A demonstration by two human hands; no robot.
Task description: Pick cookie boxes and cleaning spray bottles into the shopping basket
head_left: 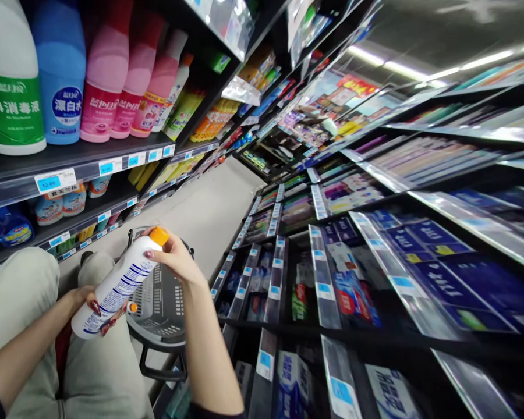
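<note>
A white bottle [117,285] with an orange cap and rows of blue print is held tilted above my knees. Around its lower part wrap the fingers of my left hand [96,308], some of them hidden behind it. My right hand [172,253] grips the top end, thumb on the white shoulder and fingers by the orange cap. Beneath and beyond the bottle is a dark grey shopping basket [166,302]. A small orange item [133,306] shows at the basket's left side; what it belongs to is hidden.
On the left, a dark shelf [9,169] carries a green-labelled white bottle [11,105], a blue bottle [61,87] and several pink bottles [107,87]. Boxed goods [454,273] fill the shelves on the right. A pale aisle floor [201,203] runs between them.
</note>
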